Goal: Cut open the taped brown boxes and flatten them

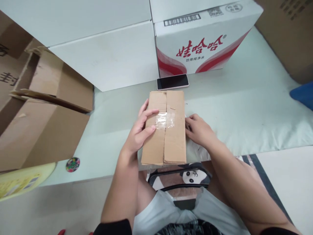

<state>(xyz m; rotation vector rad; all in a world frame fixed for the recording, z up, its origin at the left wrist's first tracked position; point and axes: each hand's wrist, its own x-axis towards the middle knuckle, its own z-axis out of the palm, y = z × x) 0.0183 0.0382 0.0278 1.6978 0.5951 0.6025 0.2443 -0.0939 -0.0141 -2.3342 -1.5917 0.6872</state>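
Note:
A small brown cardboard box (174, 143) stands in front of me, its two top flaps meeting at a centre seam. A short strip of clear tape (165, 120) crosses that seam. My left hand (139, 130) grips the box from its left side, with thumb and a finger over the top near the tape. At the right side of the box, my right hand (199, 129) has its fingers curled in. Its fingertips are partly hidden by the box edge, and what they pinch cannot be made out. Some clear plastic (199, 148) lies below that hand.
Behind the box lies a phone (172, 81) against a white and red carton (195, 49). Another white carton (105, 62) stands beside it. Open brown cartons (56, 130) fill the left. A round colourful sticker (72, 164) and a blue object (303, 94) are at the sides.

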